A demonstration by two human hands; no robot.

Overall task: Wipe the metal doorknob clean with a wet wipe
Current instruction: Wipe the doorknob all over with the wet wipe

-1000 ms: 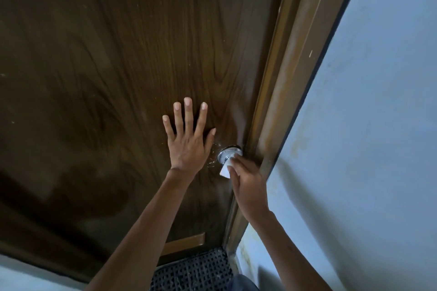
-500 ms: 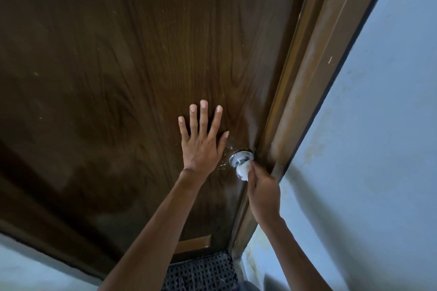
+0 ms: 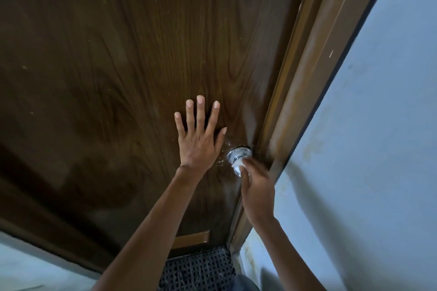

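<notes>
- Head view, nearest first: a dark woven doormat (image 3: pixel 198 269) lies at the foot of the door, under the two forearms.
- Next out, the right hand (image 3: pixel 257 192) is closed on a white wet wipe (image 3: pixel 237 168), pinching it against the underside of the metal doorknob (image 3: pixel 237 155). The fingers (image 3: pixel 256 168) are smeared by motion, so exactly how they pinch it cannot be told.
- The knob sits at the door's right edge, just beside the brown door frame (image 3: pixel 305 92); only its chrome collar and upper face show bare.
- The left hand (image 3: pixel 198 139) is spread flat, palm on the wooden door (image 3: pixel 132 59), just left of the knob, holding nothing.
- Pale flecks dot the wood around the knob.
- Risks, as I judge them: the wipe is a small bunched pad, so it may slip off the smooth chrome; rubbing in the tight gap could knock knuckles on the frame.
- The collar and the knob's frame side might get missed, since the hand comes from below.
- A twisting grip could turn the latch; the braced palm would then push the door away.
- Farthest, a pale blue wall (image 3: pixel 378 125) fills the right.
</notes>
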